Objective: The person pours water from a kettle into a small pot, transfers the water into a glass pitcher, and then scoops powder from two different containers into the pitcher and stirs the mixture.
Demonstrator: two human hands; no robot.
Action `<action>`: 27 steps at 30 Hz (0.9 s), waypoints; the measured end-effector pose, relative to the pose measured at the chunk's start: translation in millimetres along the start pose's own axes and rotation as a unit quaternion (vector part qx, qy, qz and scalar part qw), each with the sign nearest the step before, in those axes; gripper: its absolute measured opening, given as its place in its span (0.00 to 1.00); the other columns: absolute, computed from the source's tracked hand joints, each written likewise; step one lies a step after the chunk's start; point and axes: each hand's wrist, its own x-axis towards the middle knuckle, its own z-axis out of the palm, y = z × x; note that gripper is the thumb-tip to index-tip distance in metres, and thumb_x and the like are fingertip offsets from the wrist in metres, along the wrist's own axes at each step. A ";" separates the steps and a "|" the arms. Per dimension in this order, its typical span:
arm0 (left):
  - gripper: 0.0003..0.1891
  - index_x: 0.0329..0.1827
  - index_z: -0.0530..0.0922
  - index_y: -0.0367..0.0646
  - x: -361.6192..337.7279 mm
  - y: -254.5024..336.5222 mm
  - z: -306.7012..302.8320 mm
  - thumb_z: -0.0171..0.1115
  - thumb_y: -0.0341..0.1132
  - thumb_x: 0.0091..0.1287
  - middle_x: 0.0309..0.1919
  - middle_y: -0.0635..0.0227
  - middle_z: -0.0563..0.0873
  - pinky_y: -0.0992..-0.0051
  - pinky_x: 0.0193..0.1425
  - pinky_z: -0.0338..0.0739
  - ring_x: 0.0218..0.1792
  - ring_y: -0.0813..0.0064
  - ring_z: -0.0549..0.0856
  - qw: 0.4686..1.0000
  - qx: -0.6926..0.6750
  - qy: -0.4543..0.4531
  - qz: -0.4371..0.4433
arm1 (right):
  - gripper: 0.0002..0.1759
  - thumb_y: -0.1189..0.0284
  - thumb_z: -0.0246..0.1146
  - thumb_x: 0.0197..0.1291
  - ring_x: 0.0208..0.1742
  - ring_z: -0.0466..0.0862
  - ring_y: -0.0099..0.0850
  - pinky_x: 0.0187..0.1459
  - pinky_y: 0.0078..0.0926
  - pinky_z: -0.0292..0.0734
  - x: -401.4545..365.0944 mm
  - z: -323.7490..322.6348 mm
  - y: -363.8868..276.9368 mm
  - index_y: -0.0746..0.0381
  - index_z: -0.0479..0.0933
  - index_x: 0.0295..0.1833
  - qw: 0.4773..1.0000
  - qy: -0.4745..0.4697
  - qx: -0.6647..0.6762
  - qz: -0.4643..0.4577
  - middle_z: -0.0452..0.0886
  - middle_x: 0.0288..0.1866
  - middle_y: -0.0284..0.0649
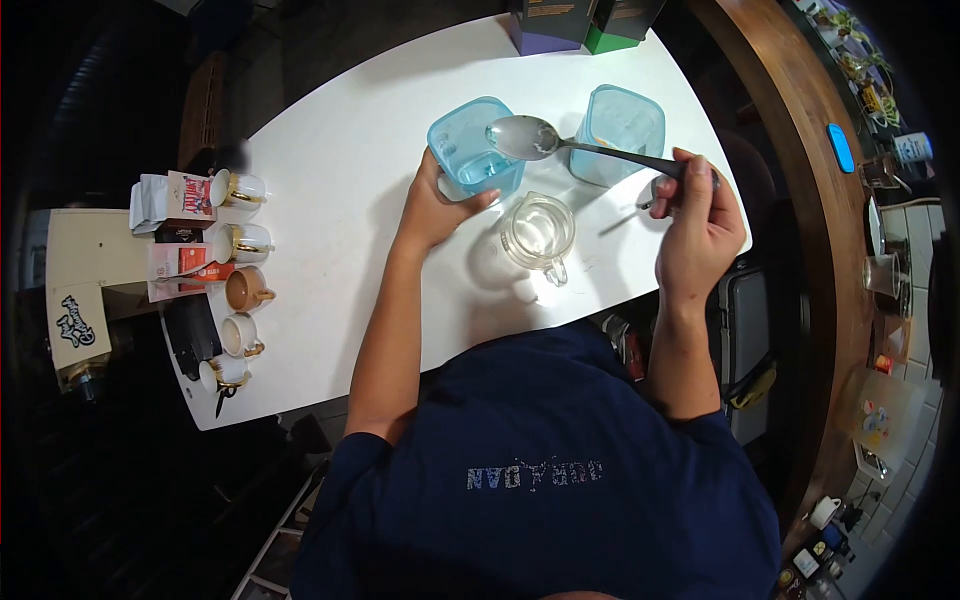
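Note:
My left hand [438, 208] is wrapped round the lower side of a blue translucent plastic container [475, 120], which has a little clear liquid at its bottom. In my right hand [700, 205] is the dark handle of a large metal spoon [530, 138]. The spoon's bowl, with whitish smears on it, hangs over the right rim of that container. A second blue container [625, 125] stands to the right, partly behind the spoon handle. Just below, between my hands, a clear glass jug [540, 232] rests on the white table [350, 200].
Several cups, among them a brown cup [247, 288], line the table's left side beside packets [190, 195] and a black case [190, 335]. Dark boxes [550, 25] stand at the far edge. A wooden counter [800, 150] runs along the right.

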 end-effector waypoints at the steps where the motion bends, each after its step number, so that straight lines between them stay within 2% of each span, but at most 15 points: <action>1: 0.46 0.66 0.62 0.40 -0.4 1.8 -0.2 0.80 0.37 0.44 0.58 0.58 0.77 0.67 0.62 0.73 0.60 0.63 0.76 1.000 -0.007 -0.007 0.000 | 0.15 0.69 0.54 0.70 0.21 0.74 0.19 0.25 0.14 0.68 -2.4 -5.5 -3.3 0.72 0.77 0.44 1.000 0.007 -0.003 -0.002 0.77 0.23 0.37; 6: 0.48 0.69 0.58 0.41 -4.0 3.5 -2.1 0.79 0.35 0.45 0.61 0.57 0.74 0.65 0.65 0.70 0.64 0.61 0.72 0.999 -0.011 -0.024 -0.028 | 0.14 0.72 0.51 0.71 0.21 0.74 0.21 0.25 0.16 0.70 -25.4 -36.8 -3.1 0.73 0.77 0.44 0.998 0.044 -0.012 -0.031 0.77 0.24 0.39; 8: 0.54 0.73 0.51 0.41 -7.6 4.7 -4.3 0.79 0.37 0.45 0.65 0.52 0.69 0.62 0.67 0.67 0.66 0.57 0.69 0.996 0.084 -0.020 0.002 | 0.14 0.72 0.51 0.71 0.22 0.75 0.22 0.26 0.17 0.70 -38.1 -49.3 4.8 0.73 0.77 0.44 0.998 0.044 0.001 -0.039 0.77 0.25 0.40; 9: 0.54 0.73 0.51 0.41 -11.1 4.9 -5.2 0.79 0.37 0.45 0.65 0.52 0.69 0.62 0.67 0.67 0.66 0.57 0.69 0.996 0.082 -0.023 -0.001 | 0.14 0.73 0.51 0.71 0.22 0.75 0.23 0.26 0.17 0.71 -44.4 -55.5 10.5 0.73 0.77 0.44 0.998 0.041 0.017 -0.050 0.78 0.26 0.41; 10: 0.56 0.74 0.48 0.41 -17.0 5.5 -6.2 0.79 0.36 0.45 0.66 0.53 0.67 0.59 0.69 0.63 0.67 0.57 0.68 0.995 0.097 -0.005 -0.039 | 0.14 0.73 0.51 0.71 0.22 0.75 0.23 0.26 0.17 0.71 -52.1 -63.0 19.3 0.73 0.77 0.44 0.998 0.043 0.014 -0.048 0.78 0.26 0.41; 11: 0.57 0.75 0.46 0.41 -22.7 6.3 -7.9 0.79 0.36 0.45 0.68 0.54 0.64 0.57 0.71 0.59 0.67 0.58 0.67 0.991 0.112 0.013 -0.076 | 0.13 0.74 0.51 0.70 0.23 0.77 0.25 0.27 0.18 0.72 -60.2 -70.9 29.7 0.74 0.76 0.43 0.993 0.012 -0.036 -0.108 0.78 0.27 0.42; 12: 0.57 0.75 0.46 0.41 -27.3 7.2 -10.7 0.79 0.36 0.45 0.68 0.54 0.64 0.57 0.71 0.59 0.67 0.58 0.67 0.991 0.111 0.010 -0.079 | 0.12 0.74 0.52 0.70 0.25 0.78 0.27 0.28 0.20 0.74 -66.0 -76.7 35.0 0.74 0.76 0.43 0.982 -0.020 -0.085 -0.167 0.79 0.28 0.44; 14: 0.61 0.76 0.41 0.41 -36.4 9.8 -16.4 0.79 0.40 0.45 0.68 0.45 0.62 0.58 0.68 0.65 0.66 0.53 0.68 0.986 0.144 0.002 -0.079 | 0.10 0.76 0.55 0.67 0.26 0.81 0.32 0.29 0.24 0.76 -71.8 -84.6 34.5 0.74 0.76 0.41 0.944 -0.113 -0.169 -0.261 0.79 0.28 0.47; 16: 0.61 0.76 0.41 0.41 -45.2 14.7 -19.8 0.79 0.40 0.45 0.68 0.45 0.63 0.58 0.68 0.65 0.66 0.53 0.68 0.986 0.147 0.002 -0.081 | 0.09 0.75 0.56 0.66 0.27 0.81 0.33 0.29 0.24 0.77 -76.3 -92.9 37.6 0.73 0.75 0.41 0.911 -0.174 -0.196 -0.318 0.79 0.27 0.47; 19: 0.60 0.76 0.43 0.41 -57.9 18.1 -24.9 0.79 0.40 0.45 0.68 0.49 0.64 0.59 0.68 0.64 0.65 0.55 0.69 0.984 0.155 0.004 -0.082 | 0.11 0.74 0.55 0.68 0.27 0.80 0.32 0.29 0.24 0.76 -77.3 -86.0 33.8 0.74 0.75 0.42 0.911 -0.136 -0.167 -0.351 0.79 0.28 0.47; 20: 0.60 0.76 0.44 0.41 -61.1 19.3 -25.8 0.79 0.40 0.45 0.68 0.52 0.64 0.59 0.67 0.65 0.66 0.57 0.70 0.984 0.158 0.004 -0.081 | 0.11 0.74 0.55 0.68 0.27 0.80 0.32 0.29 0.24 0.76 -79.1 -85.3 34.5 0.74 0.75 0.42 0.911 -0.137 -0.167 -0.351 0.79 0.28 0.47; 22: 0.58 0.75 0.47 0.41 -67.5 23.5 -26.2 0.79 0.40 0.46 0.68 0.52 0.65 0.59 0.67 0.65 0.65 0.57 0.70 0.985 0.149 -0.003 -0.087 | 0.13 0.72 0.52 0.70 0.27 0.78 0.30 0.29 0.25 0.76 -83.2 -85.2 36.3 0.75 0.74 0.46 0.985 -0.004 -0.038 -0.168 0.77 0.29 0.47; 24: 0.56 0.75 0.49 0.40 -71.6 22.9 -24.9 0.79 0.40 0.46 0.68 0.53 0.65 0.60 0.67 0.65 0.65 0.57 0.70 0.986 0.140 -0.009 -0.092 | 0.16 0.70 0.48 0.73 0.27 0.75 0.27 0.28 0.22 0.73 -70.7 -77.1 21.3 0.74 0.70 0.51 0.994 0.057 0.069 -0.061 0.74 0.27 0.42; 26: 0.45 0.68 0.62 0.38 -75.8 17.5 -22.6 0.77 0.41 0.49 0.62 0.56 0.72 0.63 0.63 0.67 0.61 0.61 0.73 0.989 0.118 -0.008 -0.086 | 0.17 0.68 0.47 0.74 0.26 0.74 0.24 0.28 0.20 0.70 -52.8 -76.0 6.7 0.73 0.71 0.50 0.991 0.091 0.101 -0.007 0.74 0.27 0.39; 27: 0.45 0.68 0.62 0.38 -77.5 18.4 -21.1 0.77 0.41 0.49 0.62 0.56 0.72 0.63 0.63 0.67 0.61 0.61 0.73 0.989 0.118 -0.006 -0.086 | 0.17 0.67 0.47 0.74 0.26 0.74 0.23 0.28 0.19 0.69 -41.7 -77.7 3.1 0.72 0.71 0.50 0.989 0.103 0.102 -0.016 0.74 0.27 0.37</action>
